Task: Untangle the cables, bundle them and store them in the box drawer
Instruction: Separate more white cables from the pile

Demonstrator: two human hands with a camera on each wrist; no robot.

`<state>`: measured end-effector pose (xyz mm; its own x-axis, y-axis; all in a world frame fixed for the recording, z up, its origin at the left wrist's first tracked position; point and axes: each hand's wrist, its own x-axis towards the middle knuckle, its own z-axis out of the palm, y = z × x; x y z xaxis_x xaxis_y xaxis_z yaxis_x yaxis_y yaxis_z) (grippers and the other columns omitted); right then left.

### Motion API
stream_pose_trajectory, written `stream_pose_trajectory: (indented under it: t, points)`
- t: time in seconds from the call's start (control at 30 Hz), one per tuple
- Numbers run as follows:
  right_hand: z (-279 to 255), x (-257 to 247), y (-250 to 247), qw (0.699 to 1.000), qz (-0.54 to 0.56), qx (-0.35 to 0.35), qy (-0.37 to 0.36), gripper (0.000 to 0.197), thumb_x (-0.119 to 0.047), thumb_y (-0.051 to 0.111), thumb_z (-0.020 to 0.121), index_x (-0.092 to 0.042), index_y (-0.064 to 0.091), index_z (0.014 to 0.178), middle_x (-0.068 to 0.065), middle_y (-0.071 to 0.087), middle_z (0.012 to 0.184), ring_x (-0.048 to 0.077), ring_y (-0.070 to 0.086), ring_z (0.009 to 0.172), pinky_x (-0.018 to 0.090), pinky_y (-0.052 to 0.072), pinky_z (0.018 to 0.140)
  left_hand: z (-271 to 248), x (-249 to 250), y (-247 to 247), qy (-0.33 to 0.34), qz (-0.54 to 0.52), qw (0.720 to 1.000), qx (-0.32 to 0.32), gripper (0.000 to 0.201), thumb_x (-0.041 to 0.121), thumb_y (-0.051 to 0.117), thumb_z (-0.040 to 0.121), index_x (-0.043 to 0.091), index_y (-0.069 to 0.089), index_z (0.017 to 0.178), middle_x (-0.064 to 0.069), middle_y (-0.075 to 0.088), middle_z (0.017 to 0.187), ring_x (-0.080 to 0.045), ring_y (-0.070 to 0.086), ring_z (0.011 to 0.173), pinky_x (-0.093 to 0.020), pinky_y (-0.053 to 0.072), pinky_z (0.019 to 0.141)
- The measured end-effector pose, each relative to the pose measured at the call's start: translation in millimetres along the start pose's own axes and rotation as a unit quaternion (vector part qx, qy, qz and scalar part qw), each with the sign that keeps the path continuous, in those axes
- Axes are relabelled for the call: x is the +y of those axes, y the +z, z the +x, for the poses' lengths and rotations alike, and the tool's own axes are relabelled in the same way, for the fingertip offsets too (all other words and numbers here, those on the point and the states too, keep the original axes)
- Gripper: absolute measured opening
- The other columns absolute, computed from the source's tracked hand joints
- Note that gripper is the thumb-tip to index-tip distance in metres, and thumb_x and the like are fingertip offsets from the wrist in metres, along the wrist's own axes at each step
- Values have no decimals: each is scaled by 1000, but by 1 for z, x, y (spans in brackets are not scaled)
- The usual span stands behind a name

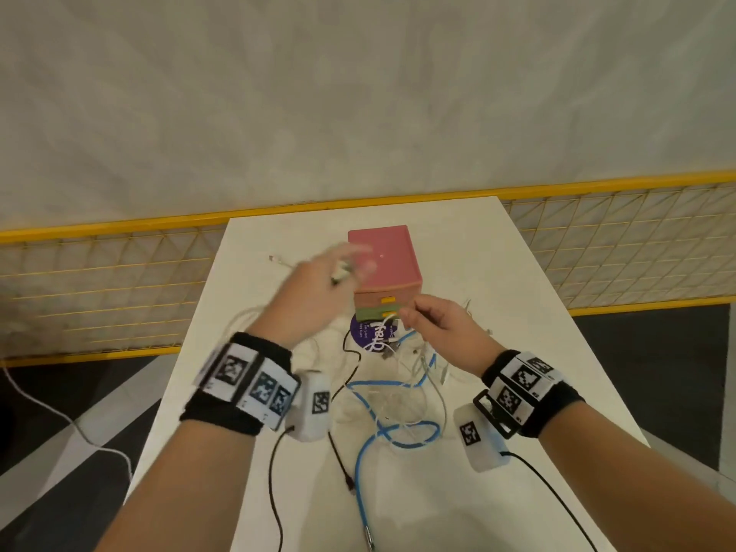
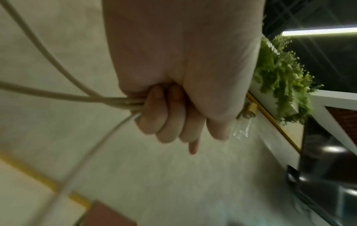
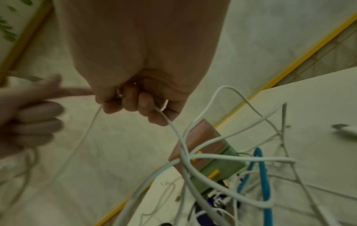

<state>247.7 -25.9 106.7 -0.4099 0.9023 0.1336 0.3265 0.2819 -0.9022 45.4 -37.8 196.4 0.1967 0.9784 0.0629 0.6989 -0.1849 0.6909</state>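
A tangle of white cables (image 1: 398,408), a blue cable (image 1: 370,452) and a black cable (image 1: 342,464) lies on the white table (image 1: 478,249). My left hand (image 1: 318,284) is raised in front of the pink drawer box (image 1: 386,260) and grips several loops of white cable (image 2: 108,100) in its curled fingers (image 2: 164,116). My right hand (image 1: 434,324) is lifted beside the box's green drawer (image 1: 374,313) and pinches a white cable (image 3: 168,120) that runs down into the tangle. The left hand is motion-blurred in the head view.
A round purple sticker (image 1: 372,332) lies in front of the box. A yellow mesh railing (image 1: 99,280) runs behind and to both sides of the narrow table. Loose white cable ends (image 1: 278,261) lie at the far left. A pen-like object (image 3: 345,130) lies on the table at right.
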Motion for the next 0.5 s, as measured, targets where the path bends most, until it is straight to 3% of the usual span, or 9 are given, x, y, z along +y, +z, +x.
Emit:
stream_pose_trajectory:
  t: [0.03,0.07,0.1,0.13,0.2,0.33,0.4,0.47,0.5]
  points:
    - [4,-5,2,1000,10,3,-13,30,-26,47,98,-3,56,79,5,52,66,14,45,61,23,40,61,-1,-1,11,5,36,997,-62,33,49,47,96,32,59,121,22,59,105,8,54,70,-18,46,67]
    - [7,-10,3,1000,21,8,-21,30,-28,47,97,-4,57,82,13,57,73,23,50,66,30,43,65,0,-4,21,5,58,993,-107,32,50,47,95,28,64,111,19,63,95,1,57,76,-21,45,69]
    - [9,-13,2,999,33,15,-24,28,-27,47,97,-6,59,84,14,58,75,25,52,68,31,44,67,-1,-6,26,-1,61,989,-132,30,49,48,96,25,67,95,16,62,80,-2,56,68,-21,41,62]
    - [10,-15,-1,999,39,23,-25,26,-24,47,98,-7,59,84,8,55,72,18,49,66,27,42,66,0,-10,27,-7,58,989,-136,30,46,49,96,24,64,80,12,57,67,-2,51,56,-20,36,54]
    - [8,-11,-5,999,21,13,-24,24,-20,44,99,-11,59,82,-5,45,67,5,42,62,19,38,62,1,-15,19,-13,52,995,-80,30,41,50,97,29,56,70,9,51,59,-3,39,43,-21,30,45]
    - [-6,21,-1,999,-30,-23,29,26,-24,40,100,-24,50,76,0,45,69,10,43,64,33,42,65,10,-30,-18,-23,31,988,150,24,41,49,97,25,59,81,5,66,73,-13,38,42,-26,33,45]
    - [-10,30,2,998,-33,-17,49,28,-25,40,100,-28,49,74,2,45,71,11,44,64,31,44,65,11,-39,-30,-34,83,969,232,21,36,49,97,27,57,80,-1,69,80,-19,44,49,-31,39,52]
    - [-12,28,4,998,-31,-16,53,29,-24,40,100,-31,50,74,3,46,73,11,46,64,23,46,62,8,-40,-31,-54,154,953,254,11,23,52,95,29,60,100,-2,67,75,-22,51,57,-32,42,55]
    - [-11,25,6,998,-32,-15,50,27,-23,40,100,-29,51,76,2,46,73,10,46,63,20,45,61,6,-37,-25,-56,186,952,237,28,18,52,94,31,55,119,1,64,70,-22,54,57,-32,43,55]
